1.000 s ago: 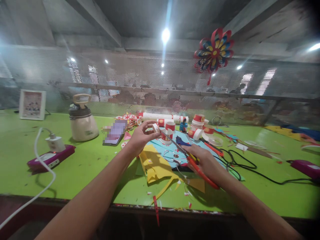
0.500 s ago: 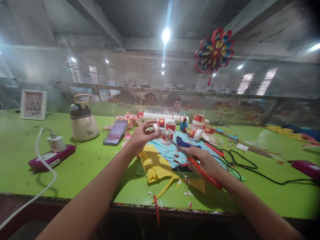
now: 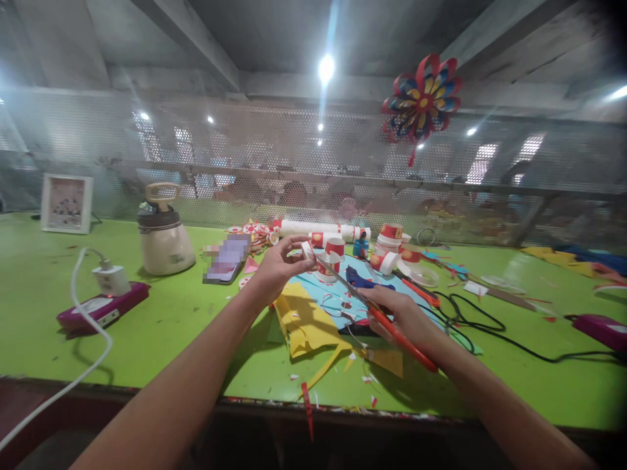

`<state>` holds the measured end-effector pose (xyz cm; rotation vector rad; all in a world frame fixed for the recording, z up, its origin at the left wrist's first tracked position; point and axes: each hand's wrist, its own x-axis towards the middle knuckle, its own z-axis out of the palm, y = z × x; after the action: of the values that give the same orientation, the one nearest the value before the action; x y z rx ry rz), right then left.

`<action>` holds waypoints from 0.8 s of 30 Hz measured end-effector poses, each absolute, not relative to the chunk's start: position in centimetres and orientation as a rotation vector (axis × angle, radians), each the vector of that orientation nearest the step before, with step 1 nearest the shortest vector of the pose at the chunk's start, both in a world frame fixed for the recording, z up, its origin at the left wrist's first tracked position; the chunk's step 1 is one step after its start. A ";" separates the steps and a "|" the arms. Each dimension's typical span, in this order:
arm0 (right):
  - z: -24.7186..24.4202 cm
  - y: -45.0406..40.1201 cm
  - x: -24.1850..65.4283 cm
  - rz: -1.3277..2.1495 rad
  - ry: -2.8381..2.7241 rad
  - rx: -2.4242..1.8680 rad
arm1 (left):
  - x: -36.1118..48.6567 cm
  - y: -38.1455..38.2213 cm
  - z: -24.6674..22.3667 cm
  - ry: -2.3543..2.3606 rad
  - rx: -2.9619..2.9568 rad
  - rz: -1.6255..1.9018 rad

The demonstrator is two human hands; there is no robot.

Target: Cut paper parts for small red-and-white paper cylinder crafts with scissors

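My left hand point(image 3: 280, 264) pinches a small white paper cup piece point(image 3: 307, 250) with some red on it, between thumb and fingers. Fingers wrapped round its handle, my right hand point(image 3: 399, 313) grips a pair of scissors point(image 3: 399, 338) with long red-orange handles. Their blades point up and left, the tips close to the piece in my left hand; whether they touch it I cannot tell. Just behind the blades stand red and white paper cups point(image 3: 335, 249). Beneath both hands lie light blue paper point(image 3: 313, 285) and crumpled yellow paper point(image 3: 308, 323).
A dark blue glue gun point(image 3: 360, 279) and black cable point(image 3: 490, 320) lie right of centre. More cut cups point(image 3: 385, 262) stand behind. At left are a phone point(image 3: 228, 260), a beige jug point(image 3: 166, 245) and a purple power strip point(image 3: 102, 307). Paper scraps point(image 3: 366, 378) litter the front edge.
The piece in my left hand is turned slightly, showing more of its round face. Both hands stay almost in place; the whole view has shifted very slightly.
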<state>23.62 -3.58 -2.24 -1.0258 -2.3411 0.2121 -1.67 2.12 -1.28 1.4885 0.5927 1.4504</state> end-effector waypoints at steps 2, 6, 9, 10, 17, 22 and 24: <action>-2.3 -3.6 23.6 0.204 -2.341 -1.027 | -1.6 2.1 -1.3 0.585 1.485 1.455; -2.3 -3.8 23.4 0.174 -2.332 -1.034 | -1.4 2.1 -1.4 0.570 1.457 1.473; -2.5 -3.7 23.4 0.132 -2.327 -1.044 | -1.3 2.2 -1.4 0.558 1.431 1.473; -2.6 -3.7 23.4 0.119 -2.328 -1.045 | -1.3 2.2 -1.4 0.559 1.428 1.474; -2.9 -3.7 23.3 0.083 -2.319 -1.057 | -1.3 2.5 -1.6 0.569 1.420 1.487; -3.1 -3.8 23.0 0.069 -2.317 -1.072 | -1.2 2.4 -1.6 0.581 1.407 1.498; -3.2 -3.9 22.9 0.056 -2.318 -1.080 | -1.2 2.4 -1.5 0.599 1.409 1.508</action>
<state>22.94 -3.88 -3.20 -1.0797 -2.3178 0.0556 -1.22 2.36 -1.49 1.4086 0.5994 1.5079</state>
